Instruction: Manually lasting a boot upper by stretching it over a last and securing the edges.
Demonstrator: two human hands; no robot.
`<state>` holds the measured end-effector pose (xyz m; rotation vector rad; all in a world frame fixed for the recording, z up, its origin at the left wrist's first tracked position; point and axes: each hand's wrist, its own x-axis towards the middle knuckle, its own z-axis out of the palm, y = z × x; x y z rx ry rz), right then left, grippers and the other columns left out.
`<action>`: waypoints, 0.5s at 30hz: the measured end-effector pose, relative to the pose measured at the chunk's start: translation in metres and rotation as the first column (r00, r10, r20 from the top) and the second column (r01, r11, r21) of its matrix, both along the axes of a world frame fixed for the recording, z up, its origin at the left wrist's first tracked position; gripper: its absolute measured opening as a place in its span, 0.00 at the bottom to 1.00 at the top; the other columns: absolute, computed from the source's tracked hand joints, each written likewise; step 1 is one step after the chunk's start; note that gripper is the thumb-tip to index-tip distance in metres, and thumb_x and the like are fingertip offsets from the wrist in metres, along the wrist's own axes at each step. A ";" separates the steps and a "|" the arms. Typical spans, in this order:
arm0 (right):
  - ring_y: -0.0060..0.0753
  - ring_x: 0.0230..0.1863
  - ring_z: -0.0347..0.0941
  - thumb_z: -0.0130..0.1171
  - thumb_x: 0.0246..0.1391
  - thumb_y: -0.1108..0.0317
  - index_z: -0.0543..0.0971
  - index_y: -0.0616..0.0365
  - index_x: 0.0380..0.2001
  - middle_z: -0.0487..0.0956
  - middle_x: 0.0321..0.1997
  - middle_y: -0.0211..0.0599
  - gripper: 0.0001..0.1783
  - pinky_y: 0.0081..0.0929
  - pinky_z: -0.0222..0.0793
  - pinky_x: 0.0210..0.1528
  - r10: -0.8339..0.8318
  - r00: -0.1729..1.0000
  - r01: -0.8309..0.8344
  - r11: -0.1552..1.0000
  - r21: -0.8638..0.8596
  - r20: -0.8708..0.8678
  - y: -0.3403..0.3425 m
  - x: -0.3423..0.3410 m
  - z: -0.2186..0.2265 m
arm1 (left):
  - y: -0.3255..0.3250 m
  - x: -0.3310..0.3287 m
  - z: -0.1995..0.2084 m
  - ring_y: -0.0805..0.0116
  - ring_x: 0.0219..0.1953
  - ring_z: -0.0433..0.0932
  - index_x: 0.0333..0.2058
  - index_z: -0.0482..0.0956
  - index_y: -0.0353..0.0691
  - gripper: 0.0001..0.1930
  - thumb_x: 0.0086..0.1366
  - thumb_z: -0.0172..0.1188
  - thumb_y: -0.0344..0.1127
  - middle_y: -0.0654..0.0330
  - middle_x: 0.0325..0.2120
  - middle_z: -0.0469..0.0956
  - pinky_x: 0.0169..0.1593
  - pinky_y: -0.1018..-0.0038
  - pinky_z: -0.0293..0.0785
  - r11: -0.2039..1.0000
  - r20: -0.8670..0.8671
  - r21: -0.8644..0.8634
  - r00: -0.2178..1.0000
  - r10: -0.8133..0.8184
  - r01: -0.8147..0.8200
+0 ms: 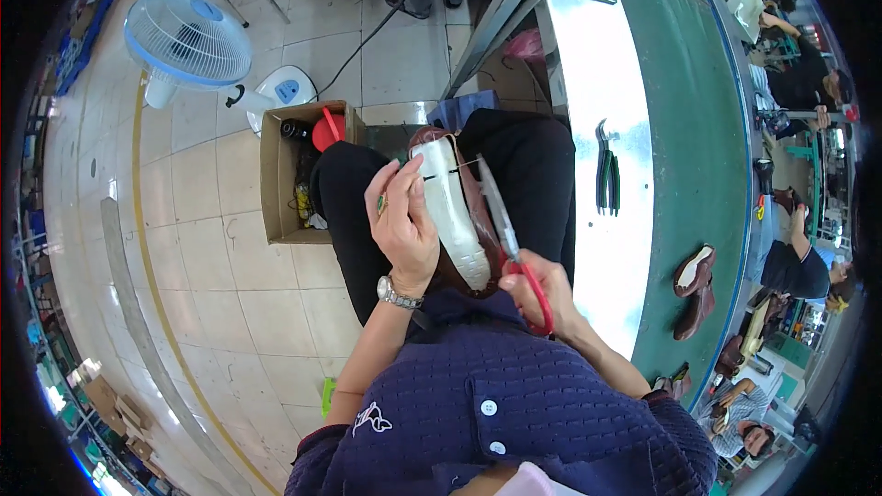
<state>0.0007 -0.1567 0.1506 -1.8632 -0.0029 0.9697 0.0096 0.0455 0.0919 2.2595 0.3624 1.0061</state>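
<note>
A brown shoe [457, 211] with a pale sole facing up rests on my lap. My left hand [401, 220], with a wristwatch, grips the shoe along its left side. My right hand [544, 296] holds red-handled scissors [508, 248], whose blades reach up along the shoe's right edge toward the toe. A dark thread crosses the sole near the toe.
A green conveyor belt [689, 156] runs on my right, carrying a pair of brown shoes [695, 287]. Green-handled pliers [606, 174] lie on the white bench edge [597, 83]. A cardboard box [287, 174] of tools and a blue fan [188, 41] stand on the tiled floor at left. Other workers sit at far right.
</note>
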 end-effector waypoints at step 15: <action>0.41 0.31 0.78 0.63 0.51 0.56 0.75 0.68 0.50 0.81 0.30 0.47 0.29 0.34 0.72 0.38 -0.088 0.711 0.640 0.492 -0.590 0.697 -0.221 -0.008 -0.125 | 0.050 0.001 0.105 0.74 0.21 0.72 0.34 0.71 0.29 0.14 0.73 0.47 0.36 0.51 0.27 0.79 0.28 0.80 0.71 0.947 0.343 -0.320 0.931 0.126 -0.010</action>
